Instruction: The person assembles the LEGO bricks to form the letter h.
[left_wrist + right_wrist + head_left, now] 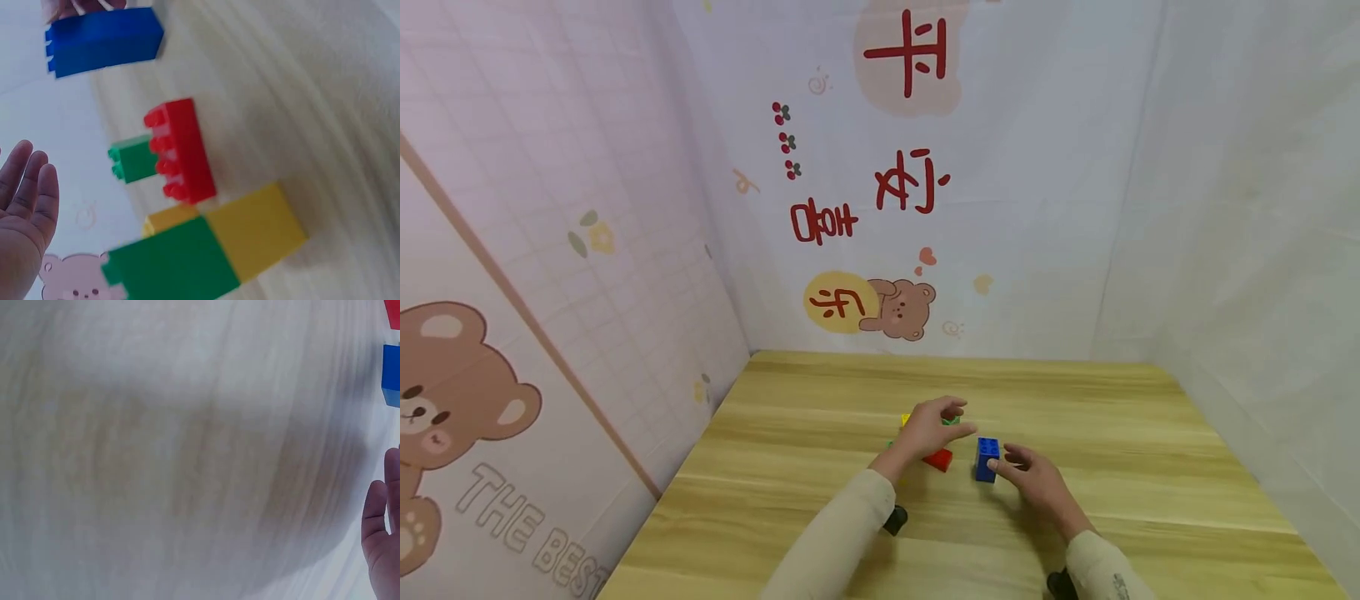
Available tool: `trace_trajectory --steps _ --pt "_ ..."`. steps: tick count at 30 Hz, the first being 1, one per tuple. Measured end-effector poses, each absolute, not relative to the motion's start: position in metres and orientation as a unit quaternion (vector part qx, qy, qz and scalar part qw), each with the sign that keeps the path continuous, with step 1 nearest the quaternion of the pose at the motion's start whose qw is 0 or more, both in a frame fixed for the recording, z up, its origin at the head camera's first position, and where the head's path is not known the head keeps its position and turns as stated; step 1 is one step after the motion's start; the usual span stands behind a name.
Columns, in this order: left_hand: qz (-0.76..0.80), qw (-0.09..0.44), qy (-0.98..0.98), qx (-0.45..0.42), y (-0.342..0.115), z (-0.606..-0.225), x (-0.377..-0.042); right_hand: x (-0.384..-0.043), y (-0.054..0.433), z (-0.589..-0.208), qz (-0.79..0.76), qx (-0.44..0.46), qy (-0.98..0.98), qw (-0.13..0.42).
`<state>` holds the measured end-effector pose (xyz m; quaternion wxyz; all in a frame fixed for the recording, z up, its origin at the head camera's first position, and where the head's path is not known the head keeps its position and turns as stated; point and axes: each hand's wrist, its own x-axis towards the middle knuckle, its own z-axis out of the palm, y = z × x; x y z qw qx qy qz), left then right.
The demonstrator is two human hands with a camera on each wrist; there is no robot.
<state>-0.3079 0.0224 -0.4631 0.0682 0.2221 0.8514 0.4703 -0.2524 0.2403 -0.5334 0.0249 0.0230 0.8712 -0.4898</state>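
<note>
A blue toy building block [987, 458] stands upright on the table, studs upward. My right hand [1037, 482] is beside it, fingers loosely extended; the thumb tip overlaps the block's front face in the head view. Whether it touches cannot be told. In the right wrist view, a gap shows between the fingers [375, 509] and the blue block [392, 375]. Over the other blocks hovers my left hand [925, 429], fingers relaxed and holding nothing. Below it are a red block [187, 150], a small green block [136, 159], and a green block [175, 262] joined to a yellow block [256, 231].
Another yellow piece [169, 219] is partly hidden behind the green and yellow pair. The wood-grain table [760, 475] is enclosed by printed cloth [1015, 167] at the back and sides. Dark wrist mounts [896, 521] show at the sleeves.
</note>
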Motion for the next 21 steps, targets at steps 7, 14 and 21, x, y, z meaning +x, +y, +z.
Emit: trace_trajectory --steps 7,14,21 --pt "0.502 0.059 0.841 0.194 0.004 -0.452 -0.319 -0.254 0.243 -0.524 -0.468 0.036 0.883 0.013" --pt "0.533 0.053 0.828 0.163 -0.022 -0.45 -0.323 -0.258 0.238 -0.511 -0.484 0.05 0.874 -0.009" --pt "0.565 0.041 0.815 0.123 -0.047 -0.462 -0.322 -0.262 0.231 -0.501 -0.496 0.054 0.866 -0.036"
